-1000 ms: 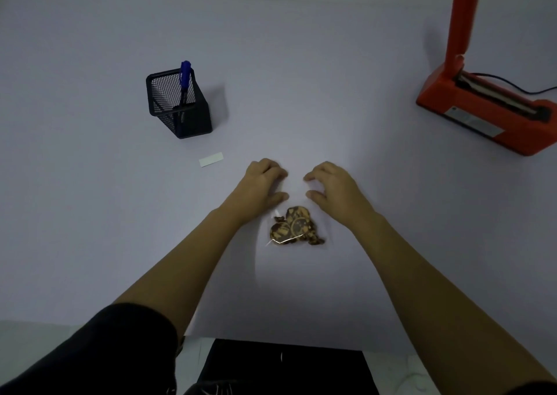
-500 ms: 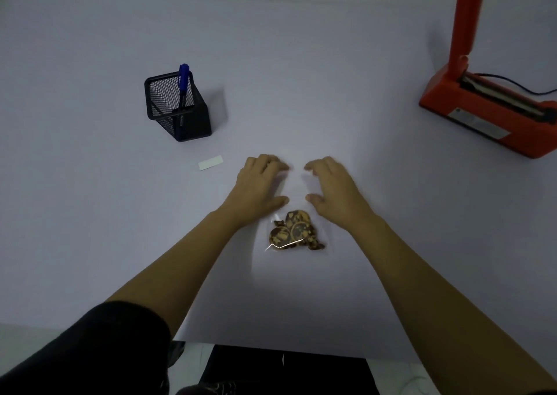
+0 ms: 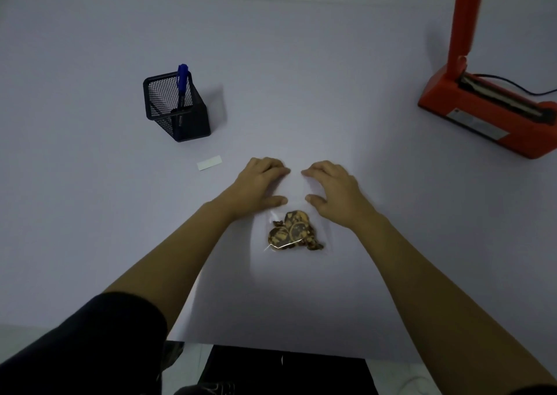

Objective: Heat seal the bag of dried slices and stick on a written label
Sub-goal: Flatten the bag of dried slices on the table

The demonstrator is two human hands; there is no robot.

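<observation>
Here, slices (image 3: 294, 232) inside clear bag (image 3: 297, 194)

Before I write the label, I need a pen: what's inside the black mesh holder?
A blue pen stands in the mesh holder, cap above the rim. The dark front wall hides the bottom, so anything else down there cannot be seen.

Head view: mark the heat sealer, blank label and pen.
heat sealer (image 3: 441, 93), head view, left end of the orange base.
label (image 3: 209, 162), head view, middle of the white strip.
pen (image 3: 182, 76), head view, blue cap at its top.
</observation>
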